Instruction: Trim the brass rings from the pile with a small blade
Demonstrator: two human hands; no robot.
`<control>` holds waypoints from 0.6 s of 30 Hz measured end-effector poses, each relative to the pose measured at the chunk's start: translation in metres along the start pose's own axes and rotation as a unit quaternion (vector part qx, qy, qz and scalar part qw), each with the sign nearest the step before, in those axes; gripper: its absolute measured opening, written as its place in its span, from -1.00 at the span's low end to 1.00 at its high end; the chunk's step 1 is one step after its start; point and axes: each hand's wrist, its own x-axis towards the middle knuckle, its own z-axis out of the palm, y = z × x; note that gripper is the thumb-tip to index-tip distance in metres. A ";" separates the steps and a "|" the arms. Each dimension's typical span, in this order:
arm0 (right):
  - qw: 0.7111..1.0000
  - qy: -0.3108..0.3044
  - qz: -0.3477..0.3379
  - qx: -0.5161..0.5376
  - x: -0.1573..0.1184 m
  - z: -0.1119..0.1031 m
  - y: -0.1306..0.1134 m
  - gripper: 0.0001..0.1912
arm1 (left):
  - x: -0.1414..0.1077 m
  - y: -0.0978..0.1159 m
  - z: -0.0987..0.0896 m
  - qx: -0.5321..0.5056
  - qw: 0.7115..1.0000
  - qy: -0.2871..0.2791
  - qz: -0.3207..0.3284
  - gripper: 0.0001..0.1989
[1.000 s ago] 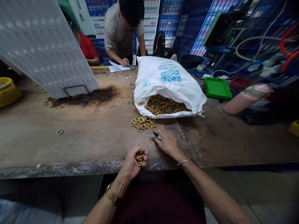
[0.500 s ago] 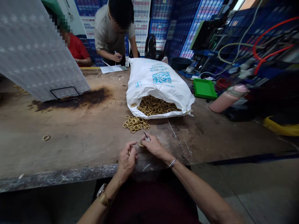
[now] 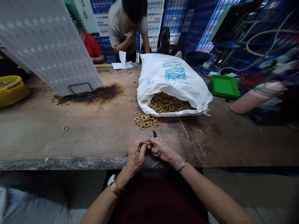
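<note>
Close to the near table edge, my left hand [image 3: 135, 158] is closed, pinching a brass-coloured ring [image 3: 148, 143] between thumb and fingers. Beside it, my right hand [image 3: 165, 151] is wrapped around a utility knife [image 3: 154, 134], whose dark blade points away from me. The right fingertips meet the ring's right side; whether they grip it too I cannot tell. Just beyond both hands lies a loose pile of similar rings [image 3: 144, 121]. Behind that pile, a white woven sack [image 3: 154, 76] lies on its side, its mouth facing me and full of rings.
One ring [image 3: 65, 128] lies alone on the wooden table [image 3: 93, 140]. To the left are a leaning ribbed white panel [image 3: 58, 53] and a yellow basin [image 3: 14, 93]. A green tray [image 3: 224, 86] and pink bottle [image 3: 254, 97] stand right. A person [image 3: 127, 28] leans over papers opposite.
My left hand has closed and come together with the right, and the ring is now pinched in its fingers. The view has swung left. Across the table, the person's hand has risen toward the face.
</note>
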 end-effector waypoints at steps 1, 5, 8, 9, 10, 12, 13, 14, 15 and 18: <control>1.000 0.011 -0.016 -0.021 0.000 -0.001 0.001 -0.51 | 0.000 0.001 0.000 0.009 1.000 0.010 -0.001 -0.93; 0.991 0.051 -0.074 -0.102 0.003 -0.005 0.006 -0.53 | -0.001 0.004 0.002 0.007 1.000 -0.010 -0.020 -0.88; 0.983 0.068 -0.093 -0.141 0.008 -0.008 0.010 -0.59 | -0.001 0.006 0.004 -0.042 0.994 -0.059 -0.086 -0.80; 0.979 0.076 -0.102 -0.159 0.009 -0.008 0.010 -0.62 | -0.001 0.007 0.005 -0.058 0.989 -0.076 -0.112 -0.76; 0.974 0.085 -0.112 -0.180 0.010 -0.008 0.010 -0.64 | -0.001 0.007 0.005 -0.072 0.984 -0.090 -0.136 -0.73; 0.962 0.096 -0.126 -0.221 0.011 -0.007 0.009 -0.67 | 0.000 0.007 0.004 -0.098 0.974 -0.110 -0.173 -0.68; 0.959 0.097 -0.129 -0.232 0.010 -0.007 0.008 -0.68 | 0.000 0.007 0.004 -0.114 0.969 -0.116 -0.186 -0.66; 0.959 0.095 -0.128 -0.236 0.010 -0.006 0.008 -0.67 | 0.001 0.007 0.003 -0.134 0.964 -0.120 -0.196 -0.65; 0.960 0.091 -0.125 -0.233 0.009 -0.006 0.007 -0.66 | 0.001 0.008 0.003 -0.157 0.958 -0.123 -0.205 -0.65; 0.966 0.076 -0.119 -0.215 0.009 -0.007 0.006 -0.63 | 0.002 0.010 0.002 -0.227 0.939 -0.129 -0.224 -0.65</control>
